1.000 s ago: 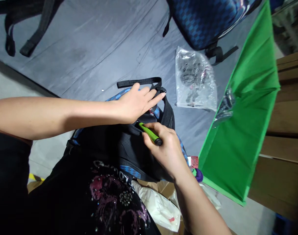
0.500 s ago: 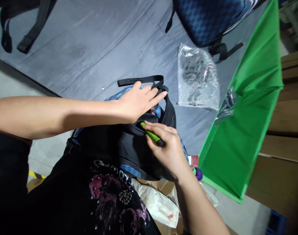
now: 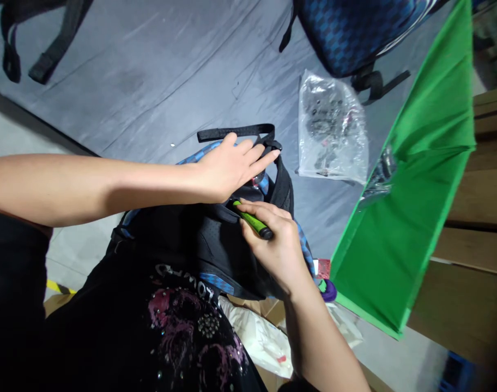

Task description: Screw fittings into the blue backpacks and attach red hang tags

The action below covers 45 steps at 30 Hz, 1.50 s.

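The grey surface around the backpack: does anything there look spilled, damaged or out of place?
No spill or clear damage shows. A small white speck lies alone on the grey surface, near the backpack; it looks like stray litter, but is too small to identify.

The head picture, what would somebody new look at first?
Probably the big, bright green fabric slanting down the right side. Next, the lime-green handle held in the right grip, near the middle, over the black bag. Then maybe the blue-and-black checked bag at the top, right of centre.
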### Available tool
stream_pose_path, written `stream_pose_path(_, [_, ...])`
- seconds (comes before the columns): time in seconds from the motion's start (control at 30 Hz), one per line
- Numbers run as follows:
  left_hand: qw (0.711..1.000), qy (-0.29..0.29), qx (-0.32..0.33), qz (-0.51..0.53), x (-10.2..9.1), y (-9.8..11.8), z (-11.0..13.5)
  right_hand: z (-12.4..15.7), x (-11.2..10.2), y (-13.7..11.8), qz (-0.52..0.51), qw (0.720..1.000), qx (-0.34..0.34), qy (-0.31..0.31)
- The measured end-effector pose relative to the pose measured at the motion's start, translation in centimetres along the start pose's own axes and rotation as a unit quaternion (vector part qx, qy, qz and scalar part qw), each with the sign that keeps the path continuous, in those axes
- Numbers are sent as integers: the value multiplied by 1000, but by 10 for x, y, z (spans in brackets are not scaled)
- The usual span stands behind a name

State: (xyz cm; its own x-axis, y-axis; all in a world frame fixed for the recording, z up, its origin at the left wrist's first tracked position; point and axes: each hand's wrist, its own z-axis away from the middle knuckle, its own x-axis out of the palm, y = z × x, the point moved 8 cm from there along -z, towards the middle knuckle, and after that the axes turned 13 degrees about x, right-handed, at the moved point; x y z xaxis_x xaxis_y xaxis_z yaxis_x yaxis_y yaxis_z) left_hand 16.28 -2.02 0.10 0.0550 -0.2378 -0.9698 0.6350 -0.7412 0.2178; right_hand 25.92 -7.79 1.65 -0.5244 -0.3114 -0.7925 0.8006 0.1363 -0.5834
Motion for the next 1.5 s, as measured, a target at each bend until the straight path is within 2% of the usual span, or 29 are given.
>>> stream_pose_path(0.2, [1000,-3,-3,-3,0,0,0,0,0,-1,-2,1000,-9,13])
stream_pose_path(0.33, [1000,-9,-5,-7,-1,-1,1,0,2,-2,10,1000,-15,-4])
stream_pose_path(0.67, [1000,-8,-2,9,2,-1,0,-1,2,-7,14,999,-24,17])
stream_pose_path(0.8, [998,-53,16,18,1,-7,3,-1,6,-10,-39,999,-37,-8])
stream_pose_path(0.93, [993,-117,-29,17,-3,-16,21,5,8,-9,-35,998,-40,29])
stream_pose_path(1.17, [983,-118,-128,-61,-4,-13,36,1,25,-9,-74,992,-59,85])
stream_pose_path(1.4, [987,-133,-72,-51,-4,-13,41,4,20,-7,-104,987,-74,97])
stream_pose_path(1.5, [985,-136,-103,-41,-9,-17,49,6,19,-7,-105,988,-69,94])
